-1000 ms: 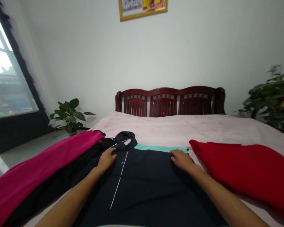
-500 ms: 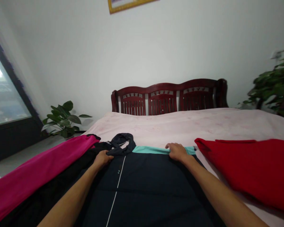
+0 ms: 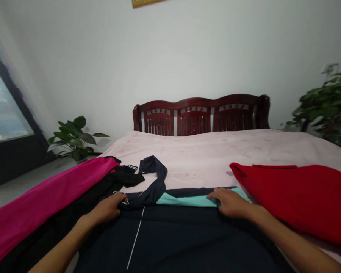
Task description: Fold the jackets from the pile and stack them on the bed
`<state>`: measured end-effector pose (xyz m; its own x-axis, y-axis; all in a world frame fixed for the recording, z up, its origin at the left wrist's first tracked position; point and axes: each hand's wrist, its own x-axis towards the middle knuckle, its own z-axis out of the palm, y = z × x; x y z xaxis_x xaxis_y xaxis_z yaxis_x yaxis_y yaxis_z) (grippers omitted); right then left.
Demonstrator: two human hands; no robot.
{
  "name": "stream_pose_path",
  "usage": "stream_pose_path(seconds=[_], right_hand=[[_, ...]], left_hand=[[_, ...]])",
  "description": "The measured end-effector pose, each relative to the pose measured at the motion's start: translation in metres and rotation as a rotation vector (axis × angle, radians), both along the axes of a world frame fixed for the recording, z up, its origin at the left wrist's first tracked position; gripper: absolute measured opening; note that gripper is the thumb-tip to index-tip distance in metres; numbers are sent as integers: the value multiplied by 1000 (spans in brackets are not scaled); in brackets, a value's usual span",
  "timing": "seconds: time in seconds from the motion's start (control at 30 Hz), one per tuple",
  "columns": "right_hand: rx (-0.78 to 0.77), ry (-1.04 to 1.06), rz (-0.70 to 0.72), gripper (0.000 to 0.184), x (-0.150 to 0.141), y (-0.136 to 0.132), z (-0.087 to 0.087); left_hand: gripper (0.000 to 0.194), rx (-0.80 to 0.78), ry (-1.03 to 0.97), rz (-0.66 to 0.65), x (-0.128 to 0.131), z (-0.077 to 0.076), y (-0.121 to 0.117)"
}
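Observation:
A dark navy jacket (image 3: 170, 235) with a white stripe lies flat on the bed, its top edge folded toward me. The fold shows a teal lining (image 3: 184, 200). My left hand (image 3: 106, 207) grips the navy fabric at the fold, beside the jacket's dark hood or collar loop (image 3: 155, 179). My right hand (image 3: 230, 202) holds the fold at the end of the teal strip. A black garment (image 3: 74, 197) lies just left of my left hand, under a magenta garment (image 3: 51, 189).
A red garment (image 3: 290, 197) lies to the right of my right hand. All of this rests on a pale pink bedsheet (image 3: 201, 151). A dark red wooden headboard (image 3: 200, 115) stands at the far side. Potted plants (image 3: 72, 138) stand on the floor beyond the left corner, and another plant (image 3: 326, 110) at right.
Both hands have drawn the jacket's top edge toward me, folding it over. The teal lining has shifted and more bedsheet shows beyond the hood loop.

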<state>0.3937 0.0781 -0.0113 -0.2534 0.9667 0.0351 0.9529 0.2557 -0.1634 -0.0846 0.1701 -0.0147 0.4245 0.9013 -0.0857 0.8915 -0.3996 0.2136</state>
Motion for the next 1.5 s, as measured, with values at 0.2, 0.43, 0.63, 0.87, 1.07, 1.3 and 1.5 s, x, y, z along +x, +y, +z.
stream_pose_path(seconds=[0.2, 0.43, 0.63, 0.87, 1.07, 1.3, 1.5], right_hand=[[83, 152, 95, 48, -40, 2, 7], [-20, 8, 209, 44, -57, -6, -15], [-49, -35, 176, 49, -60, -5, -5], [-14, 246, -58, 39, -129, 34, 20], [21, 509, -185, 69, -212, 71, 9], [-14, 912, -344, 21, -197, 68, -7], [-132, 986, -434, 10, -166, 9, -28]], left_hand=[[47, 98, 192, 46, 48, 38, -3], [36, 179, 64, 179, 108, 25, 18], [39, 77, 27, 210, 131, 12, 28], [46, 53, -135, 258, 116, -3, -8], [36, -35, -283, 267, 108, -14, -15], [50, -300, -613, 145, 74, -14, -5], [58, -543, -889, 65, 47, -14, -10]])
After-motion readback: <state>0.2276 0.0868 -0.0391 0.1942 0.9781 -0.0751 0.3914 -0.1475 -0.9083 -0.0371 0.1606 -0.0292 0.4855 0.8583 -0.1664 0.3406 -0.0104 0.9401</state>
